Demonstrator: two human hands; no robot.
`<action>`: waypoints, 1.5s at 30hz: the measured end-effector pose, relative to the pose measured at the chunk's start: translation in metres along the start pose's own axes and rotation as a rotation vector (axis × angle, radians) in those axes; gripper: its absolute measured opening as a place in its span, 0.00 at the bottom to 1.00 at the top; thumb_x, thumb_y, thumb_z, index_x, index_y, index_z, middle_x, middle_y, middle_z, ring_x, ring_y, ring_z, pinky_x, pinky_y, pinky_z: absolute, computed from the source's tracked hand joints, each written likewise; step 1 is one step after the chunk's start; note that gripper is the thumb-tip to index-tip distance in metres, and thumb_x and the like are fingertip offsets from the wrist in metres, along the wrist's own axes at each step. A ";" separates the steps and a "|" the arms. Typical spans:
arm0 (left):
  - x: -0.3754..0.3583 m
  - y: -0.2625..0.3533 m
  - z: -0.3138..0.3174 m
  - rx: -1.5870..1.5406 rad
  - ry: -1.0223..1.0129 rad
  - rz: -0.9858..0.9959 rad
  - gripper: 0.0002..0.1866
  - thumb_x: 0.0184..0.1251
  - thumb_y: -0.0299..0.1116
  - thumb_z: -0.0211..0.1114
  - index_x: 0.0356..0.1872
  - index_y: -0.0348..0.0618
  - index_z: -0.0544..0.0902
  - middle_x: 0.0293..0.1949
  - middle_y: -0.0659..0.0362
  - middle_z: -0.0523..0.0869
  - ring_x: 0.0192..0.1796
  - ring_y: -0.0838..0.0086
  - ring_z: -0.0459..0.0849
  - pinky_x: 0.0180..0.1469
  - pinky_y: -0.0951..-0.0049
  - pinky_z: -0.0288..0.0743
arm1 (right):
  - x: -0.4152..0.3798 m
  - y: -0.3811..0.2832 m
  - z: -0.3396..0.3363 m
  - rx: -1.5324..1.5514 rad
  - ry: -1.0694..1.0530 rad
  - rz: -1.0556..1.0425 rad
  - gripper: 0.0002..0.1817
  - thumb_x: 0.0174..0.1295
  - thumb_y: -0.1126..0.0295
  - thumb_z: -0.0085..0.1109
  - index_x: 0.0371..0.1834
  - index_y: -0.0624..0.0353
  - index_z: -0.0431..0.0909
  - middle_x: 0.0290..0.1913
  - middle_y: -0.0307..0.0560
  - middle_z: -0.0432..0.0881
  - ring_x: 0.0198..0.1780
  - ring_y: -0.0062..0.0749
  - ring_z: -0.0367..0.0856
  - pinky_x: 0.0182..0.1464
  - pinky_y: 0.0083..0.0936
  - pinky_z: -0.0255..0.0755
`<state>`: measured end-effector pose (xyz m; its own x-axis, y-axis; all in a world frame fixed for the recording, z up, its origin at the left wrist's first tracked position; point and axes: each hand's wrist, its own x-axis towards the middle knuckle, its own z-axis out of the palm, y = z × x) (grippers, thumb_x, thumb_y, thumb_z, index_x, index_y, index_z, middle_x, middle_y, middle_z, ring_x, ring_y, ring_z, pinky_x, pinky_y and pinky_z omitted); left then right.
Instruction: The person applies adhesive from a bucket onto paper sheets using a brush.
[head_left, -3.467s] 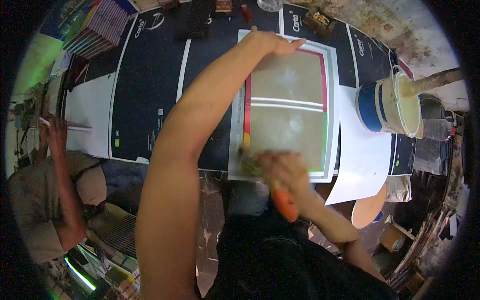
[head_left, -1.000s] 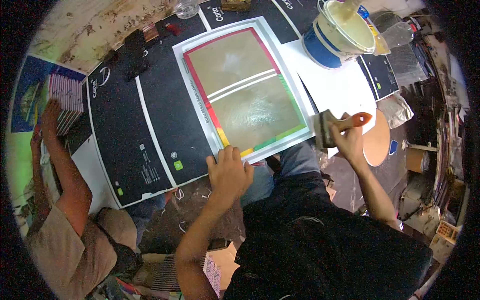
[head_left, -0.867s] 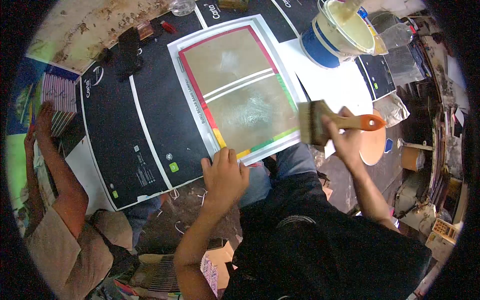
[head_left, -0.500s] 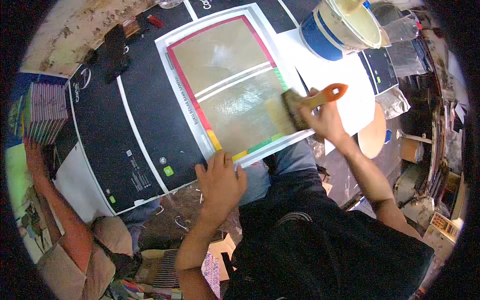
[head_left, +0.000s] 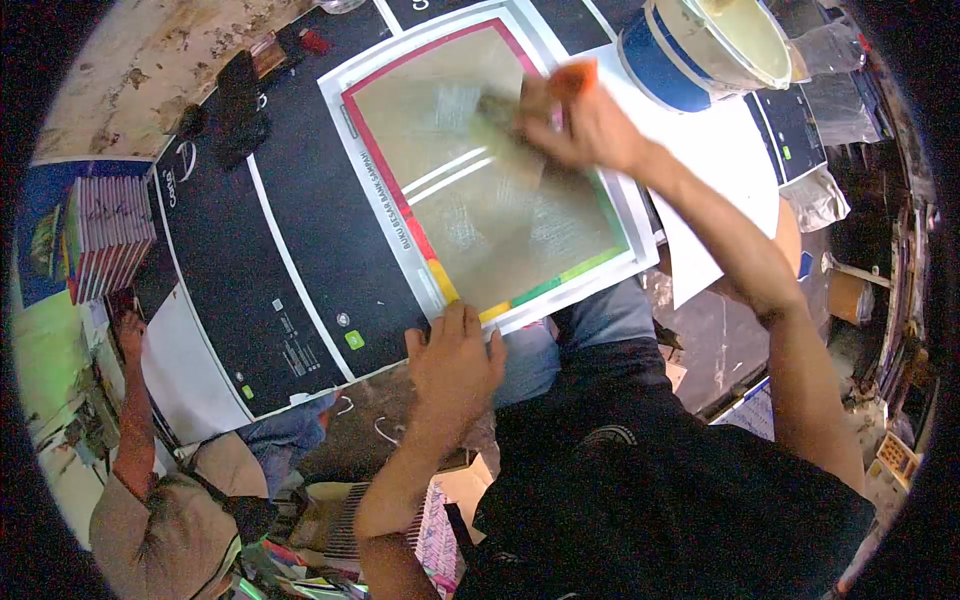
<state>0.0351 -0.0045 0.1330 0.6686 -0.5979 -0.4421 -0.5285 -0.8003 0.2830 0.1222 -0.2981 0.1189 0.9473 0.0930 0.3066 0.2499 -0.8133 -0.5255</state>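
A wide paste brush with an orange handle (head_left: 573, 78) is gripped in my right hand (head_left: 595, 128). Its bristles, smeared by motion, are over the upper panel of a printed cover sheet (head_left: 430, 130). Two greyish-brown panels with a wet sheen lie on this sheet, split by a white strip and framed by a red, yellow and green border. At the sheet's near left corner rests my left hand (head_left: 455, 365), fingertips on its edge and thumb apart, holding nothing. Beneath it all is a black printed board (head_left: 300, 200) with white lines.
A blue and white bucket (head_left: 665, 60) with pale residue stands at the far right on white paper (head_left: 720, 190). Stacked books (head_left: 110, 235) are at the left, near another person's hand (head_left: 127, 325). Dark objects (head_left: 240, 110) lie at the back left.
My right hand has swept the brush from the lower panel's right side up and leftward to the upper panel. My left hand stays at the corner. The other person's hand has moved off the books.
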 end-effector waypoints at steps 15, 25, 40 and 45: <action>0.001 0.014 -0.006 0.034 0.034 -0.060 0.22 0.68 0.48 0.53 0.49 0.39 0.80 0.53 0.49 0.79 0.54 0.58 0.79 0.54 0.41 0.64 | -0.162 -0.033 -0.029 0.208 0.055 0.676 0.07 0.59 0.73 0.61 0.36 0.66 0.81 0.30 0.42 0.79 0.33 0.20 0.75 0.32 0.24 0.69; 0.111 -0.066 -0.028 -0.305 0.536 -0.354 0.26 0.58 0.49 0.62 0.46 0.35 0.81 0.45 0.43 0.84 0.48 0.47 0.82 0.51 0.54 0.74 | -0.155 -0.048 -0.130 0.811 0.616 0.709 0.20 0.60 0.67 0.62 0.52 0.66 0.73 0.47 0.45 0.78 0.48 0.25 0.76 0.51 0.22 0.70; 0.064 -0.001 -0.028 -0.009 0.254 -0.052 0.28 0.47 0.45 0.67 0.48 0.40 0.76 0.48 0.51 0.76 0.53 0.57 0.74 0.51 0.46 0.65 | 0.061 -0.031 0.038 0.203 -0.110 -0.029 0.19 0.54 0.61 0.66 0.45 0.62 0.78 0.38 0.55 0.82 0.41 0.47 0.81 0.45 0.36 0.74; 0.064 -0.005 -0.013 0.009 0.272 0.010 0.31 0.47 0.45 0.66 0.52 0.37 0.73 0.50 0.50 0.75 0.53 0.57 0.74 0.50 0.50 0.65 | 0.163 0.039 0.009 -0.346 0.016 -0.011 0.17 0.58 0.58 0.61 0.42 0.60 0.80 0.35 0.57 0.83 0.37 0.52 0.83 0.40 0.40 0.77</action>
<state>0.0871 -0.0397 0.1145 0.7786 -0.5967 -0.1942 -0.5395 -0.7946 0.2786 0.2885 -0.3096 0.1411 0.9410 0.0961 0.3246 0.1747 -0.9591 -0.2226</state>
